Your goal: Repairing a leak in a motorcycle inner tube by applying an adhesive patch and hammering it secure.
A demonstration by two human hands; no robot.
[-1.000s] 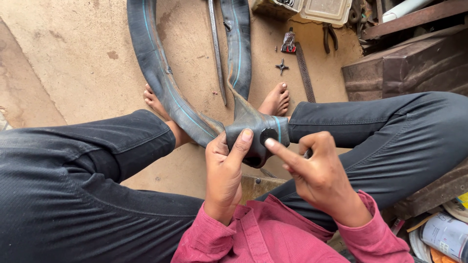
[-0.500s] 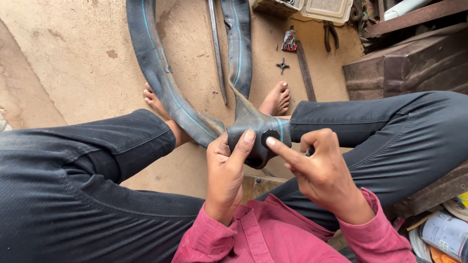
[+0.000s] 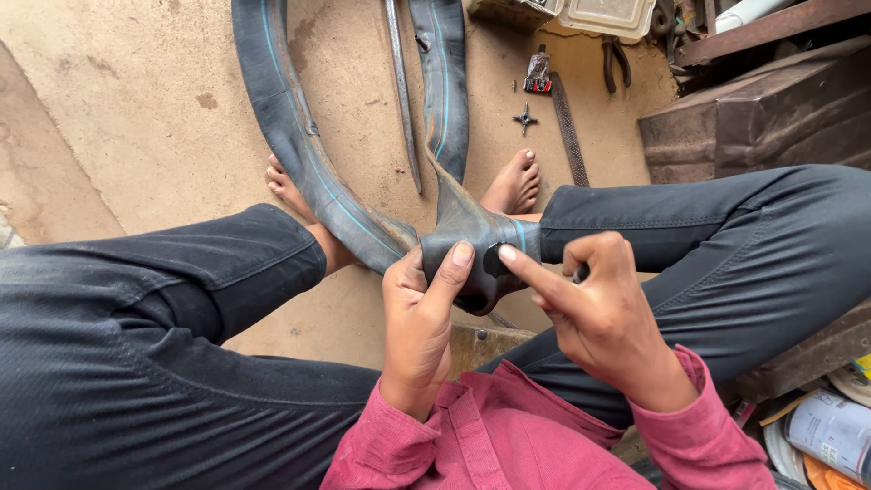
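Observation:
A dark rubber inner tube (image 3: 299,145) with a thin blue stripe loops across the sandy floor and comes up folded between my knees. My left hand (image 3: 419,318) grips the folded part from below, thumb up against it. My right hand (image 3: 594,304) has its index finger stretched out and presses on a small round black patch (image 3: 494,260) on the fold; the other fingers are curled. My bare feet (image 3: 515,181) rest on the floor just behind the tube.
A long metal tyre lever (image 3: 402,100) lies inside the loop. A flat file (image 3: 569,127), a small cross-shaped tool (image 3: 525,118), a small tube (image 3: 538,71) and pliers (image 3: 618,59) lie at the upper right. A rusty metal box (image 3: 753,118) stands at right; cans (image 3: 835,436) at bottom right.
My right index finger has slid a little left onto the patch and presses it. The left hand and the tube have hardly moved.

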